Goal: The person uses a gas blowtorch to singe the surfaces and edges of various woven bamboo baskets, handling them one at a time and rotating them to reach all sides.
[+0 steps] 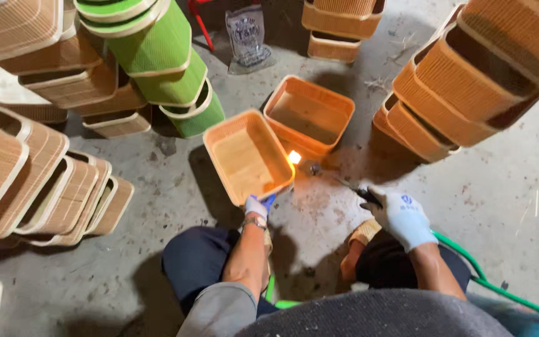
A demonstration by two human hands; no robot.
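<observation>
The left hand (257,206) grips the near rim of an orange woven basket (247,156) tilted on the concrete floor (176,187). The right hand (402,216) is clenched around a torch (344,183) — its flame (294,157) licks the basket's corner.

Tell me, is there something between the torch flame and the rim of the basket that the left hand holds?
Nothing visible. The flame sits right at the rim of the tilted orange basket held by the left hand; the right hand holds the torch.
</observation>
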